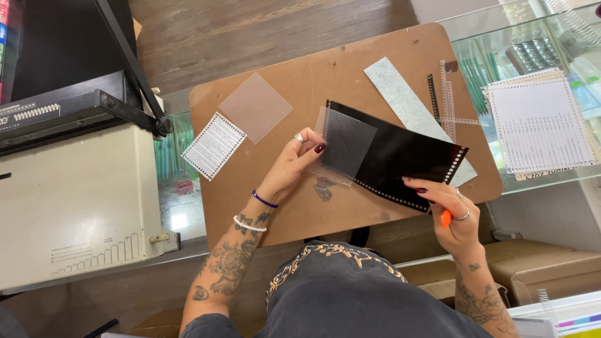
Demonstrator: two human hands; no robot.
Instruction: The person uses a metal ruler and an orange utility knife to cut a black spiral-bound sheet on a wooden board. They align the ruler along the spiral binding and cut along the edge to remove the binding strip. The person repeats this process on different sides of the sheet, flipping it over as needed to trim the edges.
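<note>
My left hand (294, 164) pinches a clear textured plastic sheet (345, 143) by its left edge and lays it over a black punched cover sheet (407, 156). My right hand (447, 209) grips the black sheet's lower right edge and also holds a small orange object (445, 218) under the fingers. Both sheets hover just above a brown board (313, 81) that rests on a glass counter.
On the board lie another clear sheet (255, 106), a small printed punched card (214, 145), a pale grey strip (407, 106) and thin punched offcuts (447, 100). A binding machine (75, 200) stands at left. A punched paper stack (538, 125) lies on the glass at right.
</note>
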